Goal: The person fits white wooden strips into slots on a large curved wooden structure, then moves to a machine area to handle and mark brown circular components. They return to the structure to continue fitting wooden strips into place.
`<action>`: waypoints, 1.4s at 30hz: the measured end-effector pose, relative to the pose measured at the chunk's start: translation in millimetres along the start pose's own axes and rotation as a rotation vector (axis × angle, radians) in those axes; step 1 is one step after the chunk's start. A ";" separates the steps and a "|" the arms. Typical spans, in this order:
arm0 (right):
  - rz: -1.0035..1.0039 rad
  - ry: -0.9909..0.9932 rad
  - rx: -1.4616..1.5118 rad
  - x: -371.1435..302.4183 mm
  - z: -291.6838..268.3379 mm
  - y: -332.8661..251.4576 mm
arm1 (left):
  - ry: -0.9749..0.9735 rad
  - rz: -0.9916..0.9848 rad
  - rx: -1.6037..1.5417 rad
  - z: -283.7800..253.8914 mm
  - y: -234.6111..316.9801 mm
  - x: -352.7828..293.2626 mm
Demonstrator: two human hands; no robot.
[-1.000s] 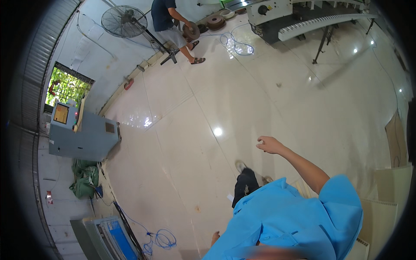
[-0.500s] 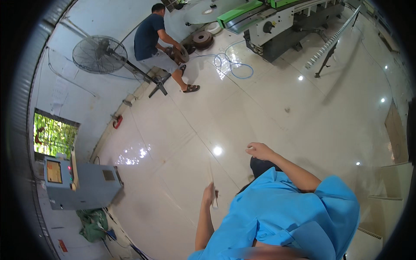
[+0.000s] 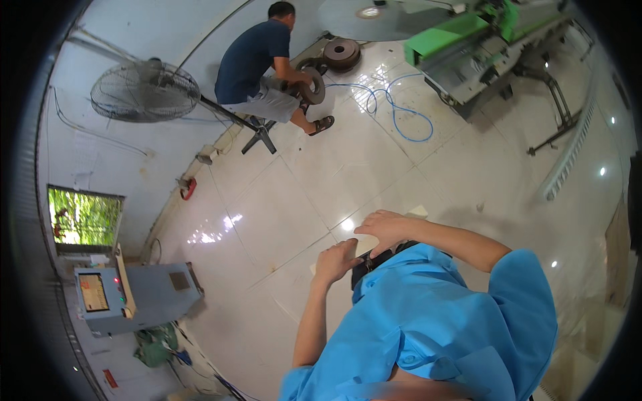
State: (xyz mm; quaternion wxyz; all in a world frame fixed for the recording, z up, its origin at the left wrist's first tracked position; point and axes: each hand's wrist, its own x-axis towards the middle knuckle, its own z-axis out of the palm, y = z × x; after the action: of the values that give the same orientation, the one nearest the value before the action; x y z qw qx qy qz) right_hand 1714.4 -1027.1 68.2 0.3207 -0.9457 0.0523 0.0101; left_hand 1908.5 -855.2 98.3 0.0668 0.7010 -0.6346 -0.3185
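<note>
My left hand and my right hand are close together in front of my waist. A pale flat strip runs across between them, and one end shows beyond my right hand. My left hand is closed around the strip, with its thumb toward the right hand. The fingers and thumb of my right hand curve about it from either side. Most of the strip is hidden behind my hands, and its material cannot be made out.
A person in a dark shirt crouches by the wall, handling a brown disc. Nearby are a standing fan, a blue hose on the tiled floor, and a green and grey machine. A grey cabinet with a screen stands at left.
My left hand has swung up and right with the strip, and my right hand has come in to meet it. The view has shifted, moving the machine and person rightward.
</note>
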 end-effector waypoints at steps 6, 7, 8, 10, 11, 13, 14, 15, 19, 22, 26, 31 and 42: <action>0.171 -0.349 0.085 116.0 -60.6 96.1 | -0.102 -0.047 -0.086 -95.1 -74.5 106.3; 0.183 -0.318 0.085 132.2 -71.3 108.9 | -0.134 -0.026 -0.096 -111.2 -94.2 128.5; 0.173 -0.295 0.110 155.3 -81.2 120.7 | -0.153 -0.052 -0.282 -127.2 -116.2 150.4; 0.158 -0.268 0.161 188.9 -103.9 140.3 | -0.198 -0.116 -0.680 -152.5 -151.6 194.0; 0.114 -0.246 0.075 207.0 -114.9 147.1 | -0.235 -0.185 -0.942 -167.6 -168.4 215.8; 0.088 -0.284 0.025 247.8 -140.1 162.4 | -0.262 -0.294 -0.904 -207.1 -200.4 276.3; 0.085 -0.317 0.016 268.9 -148.0 161.8 | -0.267 -0.286 -0.756 -227.9 -211.9 298.3; 0.023 -0.317 0.027 290.4 -158.3 165.6 | -0.275 -0.274 -0.604 -248.8 -220.6 318.0; -0.408 0.063 -0.050 369.9 -190.4 187.3 | -0.572 -0.377 -1.168 -295.6 -229.1 391.3; -0.475 0.338 -0.035 425.7 -208.2 214.6 | -0.808 -0.543 -1.812 -306.2 -250.1 444.2; -0.462 0.245 0.016 483.7 -251.3 281.1 | -0.867 -0.422 -2.241 -316.3 -304.0 514.8; -0.327 0.282 0.560 513.4 -321.9 365.8 | -0.331 -0.638 -1.804 -350.9 -327.4 582.1; 0.890 0.675 0.676 624.4 -389.3 579.6 | -0.244 -0.817 -1.736 -414.9 -357.5 645.7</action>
State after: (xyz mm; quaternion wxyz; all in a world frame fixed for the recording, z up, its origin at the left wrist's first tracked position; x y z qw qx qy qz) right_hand 2268.5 -1778.5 -6.5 0.5316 -0.6320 0.5369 -0.1725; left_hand 2426.5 -1519.6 13.7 0.3791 0.5362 0.1118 -0.7458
